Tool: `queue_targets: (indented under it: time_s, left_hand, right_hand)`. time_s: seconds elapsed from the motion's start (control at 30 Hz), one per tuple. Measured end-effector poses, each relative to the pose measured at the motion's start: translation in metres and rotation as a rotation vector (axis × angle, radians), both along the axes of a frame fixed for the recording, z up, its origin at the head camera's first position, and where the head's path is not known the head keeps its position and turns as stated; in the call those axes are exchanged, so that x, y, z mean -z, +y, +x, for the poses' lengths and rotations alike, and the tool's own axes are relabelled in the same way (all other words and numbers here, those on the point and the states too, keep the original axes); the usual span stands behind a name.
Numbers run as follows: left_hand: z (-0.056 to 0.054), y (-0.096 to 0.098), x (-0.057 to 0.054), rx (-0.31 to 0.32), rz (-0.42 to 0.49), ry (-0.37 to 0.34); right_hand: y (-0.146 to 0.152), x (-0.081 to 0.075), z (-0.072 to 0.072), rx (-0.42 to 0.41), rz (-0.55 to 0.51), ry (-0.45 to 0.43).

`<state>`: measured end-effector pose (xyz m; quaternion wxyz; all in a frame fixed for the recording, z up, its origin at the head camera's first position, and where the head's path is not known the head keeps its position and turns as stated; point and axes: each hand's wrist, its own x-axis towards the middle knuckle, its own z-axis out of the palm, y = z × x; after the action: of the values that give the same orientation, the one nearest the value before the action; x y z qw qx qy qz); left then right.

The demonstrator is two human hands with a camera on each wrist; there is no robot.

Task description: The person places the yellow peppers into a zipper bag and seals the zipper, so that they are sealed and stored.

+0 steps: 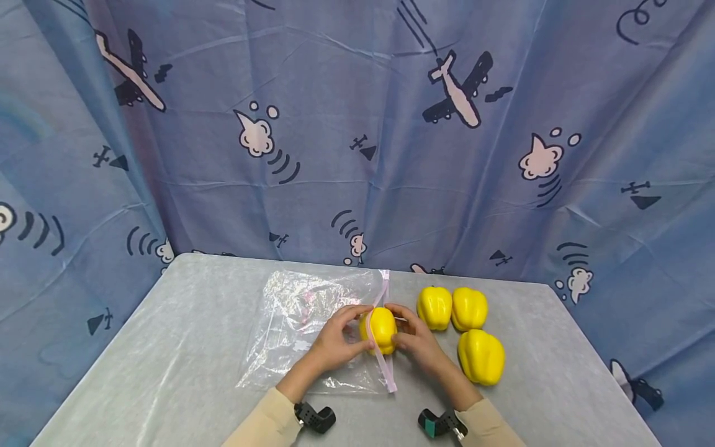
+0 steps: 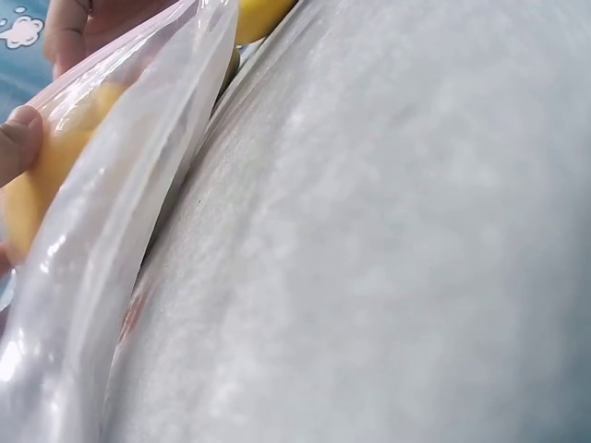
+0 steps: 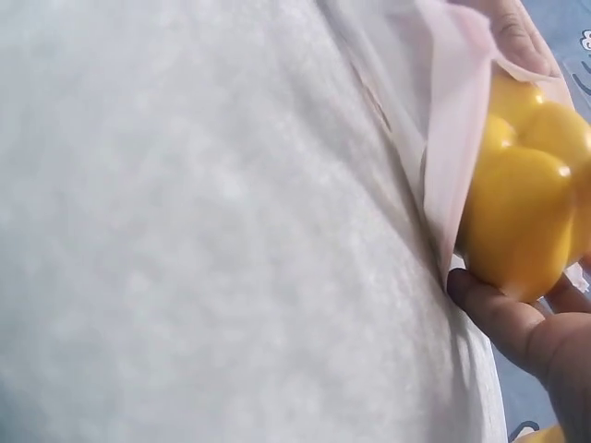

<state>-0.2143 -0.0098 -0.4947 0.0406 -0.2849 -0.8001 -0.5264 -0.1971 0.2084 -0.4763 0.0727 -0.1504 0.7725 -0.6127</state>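
Observation:
A yellow bell pepper (image 1: pixel 384 326) sits partly inside the mouth of a clear zip bag (image 1: pixel 279 335) that lies flat on the table. My left hand (image 1: pixel 334 340) pinches the bag's pink-edged opening, its thumb and fingers on the film at the pepper's left side. From the right, my right hand (image 1: pixel 421 343) grips the same bell pepper between thumb and fingers. In the right wrist view the lobed end of the bell pepper (image 3: pixel 522 221) sticks out past the pink strip (image 3: pixel 459 138). The left wrist view shows it through the film, and much of the left hand is cut off there.
Three more yellow bell peppers stand close together to the right: one at the back left (image 1: pixel 434 308), one at the back right (image 1: pixel 470 308) and one in front (image 1: pixel 481 357). The grey-white table (image 1: pixel 184 347) ends at a patterned blue curtain (image 1: pixel 313 205).

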Motion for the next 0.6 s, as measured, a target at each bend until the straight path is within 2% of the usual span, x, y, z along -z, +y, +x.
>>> queue_targets:
  time_s: [0.17, 0.3, 0.43, 0.6]
  left_hand:
    - [-0.0009, 0.0004, -0.0002, -0.009, 0.001, 0.025]
    - [-0.0012, 0.0005, -0.0004, -0.030, 0.016, 0.026]
    - [-0.0020, 0.0004, 0.0003, -0.054, 0.051, 0.034]
    - [-0.0013, 0.0007, -0.0014, -0.079, 0.057, 0.048]
  right_hand:
    - [0.0019, -0.0019, 0.0019, 0.015, 0.081, 0.034]
    - [0.0040, -0.0070, 0.0040, 0.015, 0.145, 0.007]
    - [0.0050, -0.0064, 0.0032, -0.014, 0.152, -0.033]
    - [0.0044, -0.0006, 0.0023, -0.044, 0.127, 0.019]
